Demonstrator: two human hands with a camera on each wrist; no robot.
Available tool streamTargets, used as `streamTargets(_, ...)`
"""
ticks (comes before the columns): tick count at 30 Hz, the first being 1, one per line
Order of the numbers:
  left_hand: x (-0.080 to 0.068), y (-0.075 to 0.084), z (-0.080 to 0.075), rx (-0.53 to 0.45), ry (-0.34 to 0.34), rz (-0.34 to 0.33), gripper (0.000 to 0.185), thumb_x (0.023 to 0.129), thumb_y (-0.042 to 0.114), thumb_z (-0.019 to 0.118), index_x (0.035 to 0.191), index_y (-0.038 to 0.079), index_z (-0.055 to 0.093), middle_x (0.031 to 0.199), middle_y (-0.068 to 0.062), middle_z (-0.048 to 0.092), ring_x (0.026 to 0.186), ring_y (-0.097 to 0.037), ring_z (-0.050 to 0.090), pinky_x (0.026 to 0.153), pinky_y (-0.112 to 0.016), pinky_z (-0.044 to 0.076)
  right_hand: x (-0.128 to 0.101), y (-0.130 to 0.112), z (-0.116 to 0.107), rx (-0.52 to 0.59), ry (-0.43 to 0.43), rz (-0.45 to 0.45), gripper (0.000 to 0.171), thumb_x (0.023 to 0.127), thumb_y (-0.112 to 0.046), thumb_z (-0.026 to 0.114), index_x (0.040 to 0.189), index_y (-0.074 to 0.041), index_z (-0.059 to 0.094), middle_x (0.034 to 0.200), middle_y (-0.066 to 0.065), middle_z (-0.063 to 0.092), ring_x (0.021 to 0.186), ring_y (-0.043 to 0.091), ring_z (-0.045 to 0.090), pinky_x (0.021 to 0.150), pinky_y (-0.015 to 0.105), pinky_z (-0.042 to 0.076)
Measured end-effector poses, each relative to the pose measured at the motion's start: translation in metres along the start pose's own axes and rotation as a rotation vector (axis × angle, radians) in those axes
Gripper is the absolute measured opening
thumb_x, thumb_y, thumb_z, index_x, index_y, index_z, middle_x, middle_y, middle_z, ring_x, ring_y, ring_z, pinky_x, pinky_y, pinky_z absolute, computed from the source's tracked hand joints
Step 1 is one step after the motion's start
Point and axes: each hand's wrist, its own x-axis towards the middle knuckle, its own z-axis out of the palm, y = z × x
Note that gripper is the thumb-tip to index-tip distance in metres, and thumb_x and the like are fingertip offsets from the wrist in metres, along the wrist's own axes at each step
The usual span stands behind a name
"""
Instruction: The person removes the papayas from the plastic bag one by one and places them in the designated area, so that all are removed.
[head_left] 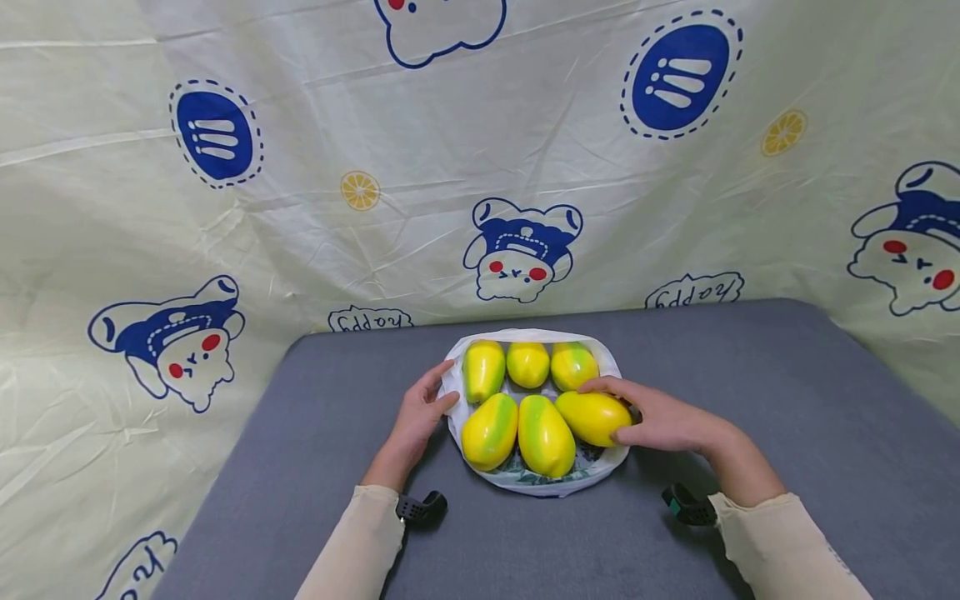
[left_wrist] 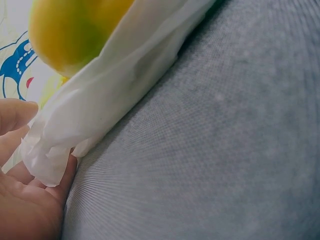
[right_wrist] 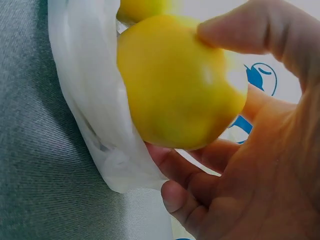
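Several yellow-green fruits lie in two rows on an opened white plastic bag [head_left: 558, 483] on the grey table [head_left: 300, 433]. My right hand [head_left: 637, 417] grips the front right yellow fruit [head_left: 592, 417], fingers over its top and thumb at its near side. In the right wrist view that fruit [right_wrist: 180, 85] sits between thumb and fingers [right_wrist: 190, 205], with the bag [right_wrist: 90, 100] beside it. My left hand [head_left: 429, 402] pinches the bag's left edge next to a back-row fruit [head_left: 483, 369]. The left wrist view shows the bag edge [left_wrist: 110, 90] on my hand [left_wrist: 25, 200] and a fruit [left_wrist: 70, 30] above.
A cream cloth printed with blue cartoon bears [head_left: 521, 250] hangs behind and around the table. Bare grey tabletop [head_left: 787, 400] spreads to either side of the bag and in front of it. Wrist camera mounts [head_left: 420, 507] sit at both sleeves.
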Motion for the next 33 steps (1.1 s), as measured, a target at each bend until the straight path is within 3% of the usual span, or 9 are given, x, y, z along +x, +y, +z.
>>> streamTargets(6, -0.001, 0.000, -0.001, -0.004, -0.001, 0.003, 0.052, 0.097, 0.009, 0.060, 0.147, 0.020, 0.051, 0.161, -0.010, 0.038, 0.147, -0.032, 0.037, 0.119, -0.051, 0.033, 0.003, 0.000, 0.003, -0.031, 0.041, -0.002, 0.061, 0.083, -0.033, 0.073, 0.138, -0.027, 0.049, 0.137, 0.008, 0.056, 0.113, 0.026, 0.052, 0.095, 0.048, 0.047)
streamTargets(13, -0.002, 0.000, 0.000, -0.003, 0.001, -0.004, 0.052, 0.097, 0.011, 0.061, 0.147, 0.021, 0.051, 0.161, -0.008, 0.037, 0.149, -0.031, 0.034, 0.121, -0.051, 0.030, -0.001, -0.001, -0.003, 0.005, 0.092, -0.028, 0.053, 0.084, -0.024, 0.067, 0.135, -0.020, 0.052, 0.131, 0.010, 0.058, 0.106, 0.025, 0.052, 0.085, 0.038, 0.048)
streamTargets(26, -0.001, 0.001, 0.000, -0.011, -0.017, 0.002, 0.054, 0.097, 0.013, 0.061, 0.149, 0.020, 0.048, 0.161, -0.008, 0.037, 0.147, -0.031, 0.038, 0.120, -0.051, 0.033, -0.014, -0.002, -0.020, 0.113, 0.218, -0.032, 0.054, 0.087, -0.022, 0.063, 0.139, -0.017, 0.049, 0.132, 0.011, 0.055, 0.110, 0.027, 0.050, 0.086, 0.037, 0.047)
streamTargets(33, 0.001, -0.002, 0.000, -0.006, -0.009, 0.009, 0.052, 0.097, 0.011, 0.061, 0.147, 0.020, 0.051, 0.160, -0.008, 0.039, 0.147, -0.031, 0.038, 0.120, -0.051, 0.032, -0.019, 0.000, -0.028, 0.174, 0.321, -0.053, 0.048, 0.098, -0.020, 0.056, 0.145, -0.016, 0.045, 0.140, 0.010, 0.051, 0.110, 0.023, 0.050, 0.090, 0.029, 0.047)
